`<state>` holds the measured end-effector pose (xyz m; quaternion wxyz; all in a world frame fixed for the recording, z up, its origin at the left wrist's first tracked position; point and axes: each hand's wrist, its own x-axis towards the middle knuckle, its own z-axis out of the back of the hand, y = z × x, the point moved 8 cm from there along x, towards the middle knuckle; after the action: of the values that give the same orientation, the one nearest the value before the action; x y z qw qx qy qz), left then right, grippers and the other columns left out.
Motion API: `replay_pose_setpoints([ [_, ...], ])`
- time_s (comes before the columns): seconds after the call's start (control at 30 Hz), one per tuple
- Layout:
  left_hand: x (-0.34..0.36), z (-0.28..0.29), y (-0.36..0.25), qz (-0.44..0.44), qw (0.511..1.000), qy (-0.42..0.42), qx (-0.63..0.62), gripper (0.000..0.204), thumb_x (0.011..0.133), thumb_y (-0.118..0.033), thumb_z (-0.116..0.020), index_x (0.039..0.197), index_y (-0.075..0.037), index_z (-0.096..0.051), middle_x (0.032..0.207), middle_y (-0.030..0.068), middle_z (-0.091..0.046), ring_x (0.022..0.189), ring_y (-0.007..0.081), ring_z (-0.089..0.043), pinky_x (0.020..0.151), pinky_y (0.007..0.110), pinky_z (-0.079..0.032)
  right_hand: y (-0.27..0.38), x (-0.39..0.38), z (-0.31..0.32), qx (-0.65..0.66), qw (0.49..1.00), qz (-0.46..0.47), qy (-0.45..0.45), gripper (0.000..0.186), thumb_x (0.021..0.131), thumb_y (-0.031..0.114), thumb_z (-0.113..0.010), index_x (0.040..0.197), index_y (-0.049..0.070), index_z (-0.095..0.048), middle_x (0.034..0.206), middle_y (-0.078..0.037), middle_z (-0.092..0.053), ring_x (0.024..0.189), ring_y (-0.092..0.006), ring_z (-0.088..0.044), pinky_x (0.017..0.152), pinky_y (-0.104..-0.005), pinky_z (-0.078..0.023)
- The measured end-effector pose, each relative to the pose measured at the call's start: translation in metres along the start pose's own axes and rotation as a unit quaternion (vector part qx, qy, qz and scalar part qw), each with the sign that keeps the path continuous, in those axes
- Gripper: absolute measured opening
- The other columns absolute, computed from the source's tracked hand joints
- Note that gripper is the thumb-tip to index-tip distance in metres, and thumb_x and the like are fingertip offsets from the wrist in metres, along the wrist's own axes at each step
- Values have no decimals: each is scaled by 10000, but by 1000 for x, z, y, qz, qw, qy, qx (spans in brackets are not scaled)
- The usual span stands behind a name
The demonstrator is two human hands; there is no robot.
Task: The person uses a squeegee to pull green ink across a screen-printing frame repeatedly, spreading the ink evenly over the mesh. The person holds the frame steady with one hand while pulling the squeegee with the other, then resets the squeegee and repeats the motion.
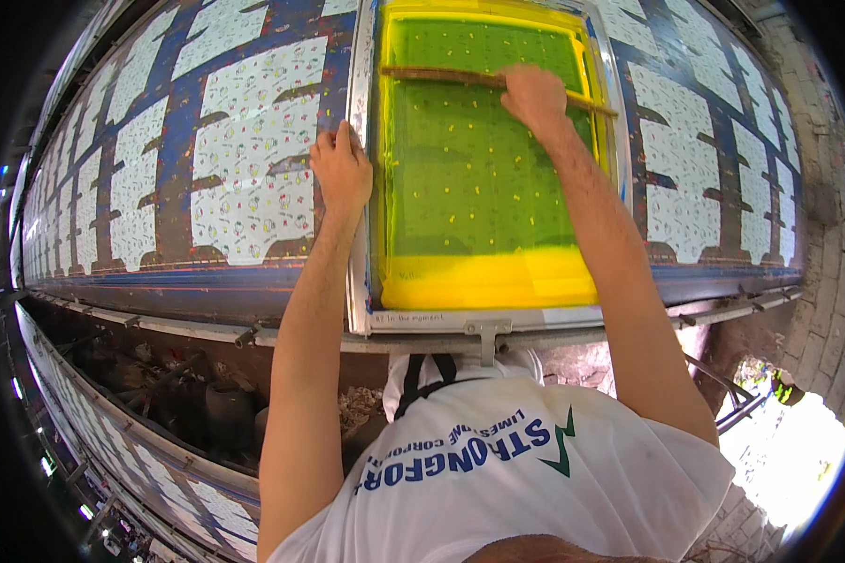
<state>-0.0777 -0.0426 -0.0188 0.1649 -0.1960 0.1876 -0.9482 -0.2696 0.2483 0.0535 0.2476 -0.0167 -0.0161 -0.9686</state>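
Left hand (342, 174), bare, lies against the left rail of a pale printing frame (358, 281), fingers pointing toward the far edge; whether it grips the rail or only presses on it cannot be told.

Nearest the person, a metal bracket (488, 328) sits at the middle of the frame's near rail, by the near edge of the long surface (174, 286). Just inside that rail, a broad band of yellow ink (488, 281) covers the near end of the frame. Beyond it, green mesh (460, 188) fills most of the opening, marked with small scattered yellow spots.

Toward the far end of the frame, the right hand (535, 98) is closed around a wooden bar (441, 75), right of its middle. The bar spans the mesh crosswise, slightly slanted: its left end lies farther away, its right end reaches the right rail.

White patterned pieces (253, 141) lie in rows on the surface left of the frame; similar white pieces (676, 150) lie to its right, continuing toward the far edge.
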Motion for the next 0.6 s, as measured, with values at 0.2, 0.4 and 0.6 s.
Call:
replay_pose_setpoints([
  [0.2,6,6,-13,-17,1000,-24,6,400,1039,-134,-614,1431,-72,-662,1294,213,-614,1192,416,-544,1044,558,-440,-51,154,0,5,999,34,-21,234,865,143,-726,1081,97,-804,1018,-188,-797,952,-419,-771,838,-551,-626],
  [0.4,6,11,-20,-18,1000,-16,17,398,1038,-104,-614,1428,-40,-660,1300,216,-612,1186,415,-545,1058,550,-439,-85,236,-3,13,996,91,7,323,750,207,-717,968,-8,-818,962,-299,-762,958,-455,-772,837,-542,-634],
  [0.6,9,9,-23,-40,999,0,24,419,1010,-72,-616,1423,-15,-651,1282,212,-623,1182,416,-560,1063,553,-438,-95,251,-26,5,995,95,21,323,738,205,-724,960,-11,-816,956,-298,-763,939,-455,-773,802,-550,-624],
])
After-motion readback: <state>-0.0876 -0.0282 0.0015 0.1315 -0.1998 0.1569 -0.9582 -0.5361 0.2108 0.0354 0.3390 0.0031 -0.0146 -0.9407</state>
